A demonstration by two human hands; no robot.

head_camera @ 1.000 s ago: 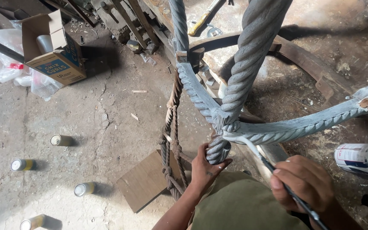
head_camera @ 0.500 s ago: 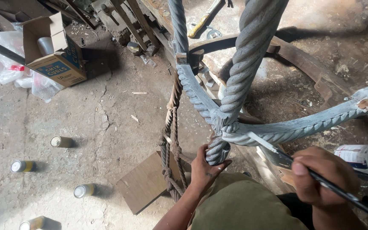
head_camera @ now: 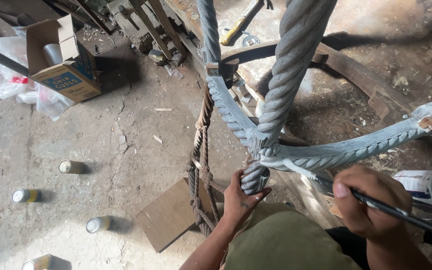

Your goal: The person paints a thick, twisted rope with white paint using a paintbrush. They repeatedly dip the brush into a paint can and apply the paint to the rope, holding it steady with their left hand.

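Cracked concrete floor (head_camera: 101, 145), cans scattered at eight o'clock. Left hand (head_camera: 241, 197) grips the twisted grey post's knob end (head_camera: 254, 177); right hand (head_camera: 368, 202) pinches a thin brush (head_camera: 401, 215) beside the joint. Painting seems underway; next stroke wants a steady tip.

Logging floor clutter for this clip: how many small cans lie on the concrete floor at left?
4: one can farthest up, one near the left edge, one by the wooden board, one cut off at the bottom edge. Others may lie outside the view.
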